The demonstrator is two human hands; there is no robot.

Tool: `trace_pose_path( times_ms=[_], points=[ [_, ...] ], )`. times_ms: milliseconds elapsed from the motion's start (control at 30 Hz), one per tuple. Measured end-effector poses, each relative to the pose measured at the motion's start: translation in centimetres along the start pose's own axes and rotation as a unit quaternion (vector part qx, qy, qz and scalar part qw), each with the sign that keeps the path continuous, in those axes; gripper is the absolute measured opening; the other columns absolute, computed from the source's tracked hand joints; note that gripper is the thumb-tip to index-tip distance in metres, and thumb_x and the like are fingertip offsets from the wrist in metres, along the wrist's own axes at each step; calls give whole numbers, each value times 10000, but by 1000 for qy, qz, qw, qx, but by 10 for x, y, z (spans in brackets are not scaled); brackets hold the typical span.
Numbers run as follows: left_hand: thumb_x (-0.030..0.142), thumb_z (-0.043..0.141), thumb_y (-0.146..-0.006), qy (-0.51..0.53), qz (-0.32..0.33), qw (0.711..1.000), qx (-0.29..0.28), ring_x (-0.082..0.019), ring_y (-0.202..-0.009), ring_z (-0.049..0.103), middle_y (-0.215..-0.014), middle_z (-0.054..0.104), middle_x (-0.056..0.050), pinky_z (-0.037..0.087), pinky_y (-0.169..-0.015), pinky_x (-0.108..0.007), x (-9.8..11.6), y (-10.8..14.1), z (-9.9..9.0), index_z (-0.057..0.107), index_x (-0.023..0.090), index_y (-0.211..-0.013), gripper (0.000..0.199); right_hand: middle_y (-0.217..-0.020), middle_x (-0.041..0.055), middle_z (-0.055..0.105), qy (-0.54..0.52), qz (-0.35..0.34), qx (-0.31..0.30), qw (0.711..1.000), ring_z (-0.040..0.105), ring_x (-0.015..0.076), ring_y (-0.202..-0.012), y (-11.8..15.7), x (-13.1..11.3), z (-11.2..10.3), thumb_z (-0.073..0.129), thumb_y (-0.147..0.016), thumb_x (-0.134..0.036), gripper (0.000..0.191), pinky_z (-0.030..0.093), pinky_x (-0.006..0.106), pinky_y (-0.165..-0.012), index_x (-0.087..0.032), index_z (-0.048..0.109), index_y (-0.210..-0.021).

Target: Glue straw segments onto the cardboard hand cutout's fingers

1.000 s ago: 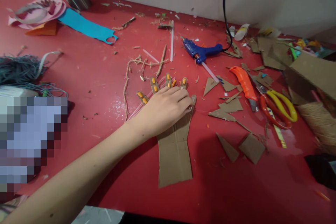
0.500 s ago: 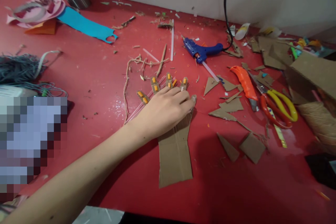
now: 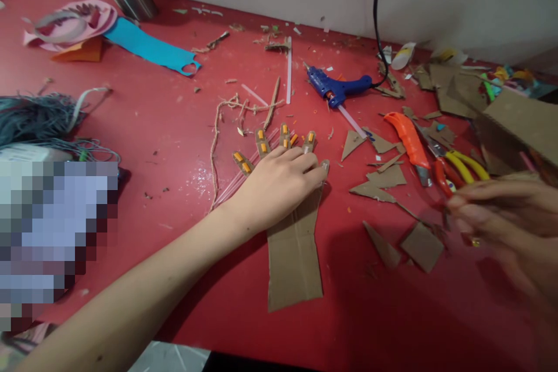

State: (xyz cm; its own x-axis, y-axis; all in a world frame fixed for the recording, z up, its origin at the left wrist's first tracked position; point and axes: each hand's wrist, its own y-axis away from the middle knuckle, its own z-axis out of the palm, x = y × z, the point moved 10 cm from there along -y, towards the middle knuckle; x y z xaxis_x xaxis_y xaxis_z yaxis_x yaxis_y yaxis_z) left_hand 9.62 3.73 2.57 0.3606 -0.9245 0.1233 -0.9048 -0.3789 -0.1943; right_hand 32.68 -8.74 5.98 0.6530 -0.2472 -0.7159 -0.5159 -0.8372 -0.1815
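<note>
My left hand (image 3: 285, 183) lies over a cardboard cutout of a hand (image 3: 294, 267), its fingers bent down around the palm area and right edge. Short orange tube pieces (image 3: 261, 140) sit on the cutout's fingers, which poke out beyond my knuckles. Its palm is mostly covered. At the right, my right hand (image 3: 501, 215) is over the table, thumb and fingertips together close to the red handle of the red-and-yellow-handled scissors (image 3: 468, 164). Whatever its fingertips may hold is not clear. An orange box cutter (image 3: 407, 142) lies just left of the scissors.
A blue glue gun (image 3: 333, 84) with a black cord lies toward the wall. Cardboard scraps (image 3: 422, 246) are scattered at the right. Twine (image 3: 214, 145) and clear straws lie left of the cutout. Grey yarn (image 3: 35, 116) and blue felt (image 3: 150, 46) are farther left.
My right hand has come in from the right and now covers part of the scissors and a yellow strip. My left hand stays on the cardboard hand. The view has shifted slightly.
</note>
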Motion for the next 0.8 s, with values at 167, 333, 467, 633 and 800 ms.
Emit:
trace_pose_path(
  times_ms=[167, 333, 467, 633, 800],
  points=[
    [226, 517, -1036, -1, -4, 1000, 3, -206, -888, 616, -999, 703, -57, 440, -799, -342, 0, 0, 0, 677, 167, -1012, 173, -833, 67, 750, 43, -16, -148, 988, 674, 188, -669, -8, -37, 57, 716, -748, -708, 432, 571, 319, -589, -286, 766, -826],
    [230, 531, -1032, 4, -8, 1000, -4, -211, -901, 616, -1007, 705, -61, 438, -809, -341, 0, 0, 1, 679, 171, -1025, 160, -973, 55, 769, 100, -126, -198, 967, 700, 184, -804, -9, -57, 91, 609, -911, -565, 327, 530, 282, -631, -278, 763, -937],
    [224, 518, -1035, 3, -14, 1000, -5, -220, -909, 622, -1010, 705, -62, 441, -811, -342, -1, 0, 2, 667, 167, -1069, 163, -940, 36, 741, 142, -203, -243, 938, 666, 169, -741, -6, -63, 118, 533, -976, -495, 298, 494, 299, -658, -265, 722, -958],
    [230, 540, -1028, -10, -9, 1000, 10, -223, -925, 637, -1002, 704, -60, 455, -820, -345, 0, 2, -1, 663, 164, -1060, 143, -928, 26, 700, 221, -257, -255, 906, 646, 166, -752, -1, -67, 135, 492, -1000, -368, 226, 437, 301, -651, -242, 668, -932],
    [201, 550, -1020, -22, 20, 999, 17, -216, -928, 648, -1014, 712, -56, 467, -824, -336, 3, 7, -6, 678, 167, -1071, 142, -838, 16, 644, 282, -274, -240, 888, 589, 157, -670, 1, -70, 142, 504, -951, -306, 170, 353, 295, -572, -229, 609, -842]
  ],
)
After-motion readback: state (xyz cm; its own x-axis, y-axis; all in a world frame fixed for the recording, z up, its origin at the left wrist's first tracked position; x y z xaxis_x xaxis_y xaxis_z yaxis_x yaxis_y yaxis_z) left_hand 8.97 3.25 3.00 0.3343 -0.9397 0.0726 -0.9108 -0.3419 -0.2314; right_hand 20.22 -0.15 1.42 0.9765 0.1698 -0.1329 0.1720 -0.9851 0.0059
